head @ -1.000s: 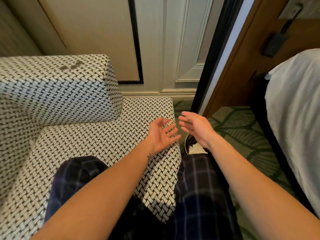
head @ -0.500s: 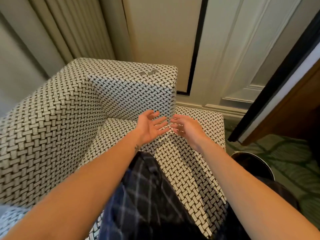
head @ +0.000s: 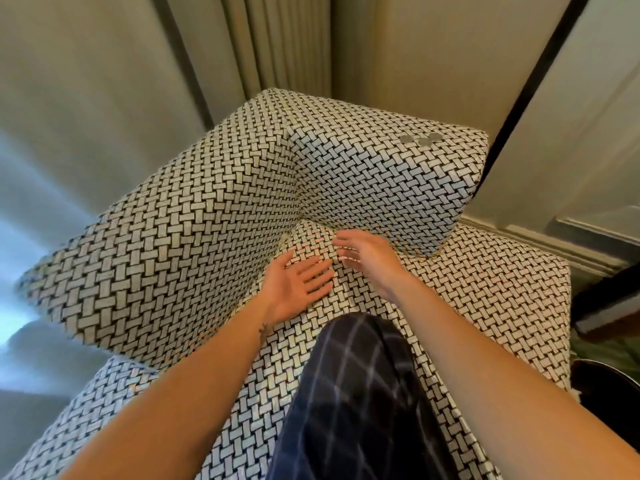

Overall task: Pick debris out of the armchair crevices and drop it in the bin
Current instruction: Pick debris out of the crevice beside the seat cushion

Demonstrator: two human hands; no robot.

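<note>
The armchair [head: 180,237] is covered in black-and-white woven fabric and fills the middle of the view. Both hands hover over its seat, close to the corner crevice where backrest, armrest and seat meet. My left hand [head: 298,289] is palm up with straight fingers and holds nothing. My right hand [head: 367,258] reaches toward the corner with fingers spread, slightly blurred, also empty. Three small grey round items [head: 420,138] lie on top of the armrest. A dark curved rim of the bin [head: 609,386] shows at the right edge, beside the seat.
My knee in dark plaid trousers [head: 360,393] rests on the seat cushion. Beige curtains [head: 242,46] hang behind the chair, and a panelled wall with a black strip [head: 540,64] stands to the right. Patterned carpet shows at the far right.
The view has swung left, away from the bin, onto the chair's corner. Both hands have moved from beside the bin to the back of the seat near the crevice, still empty.
</note>
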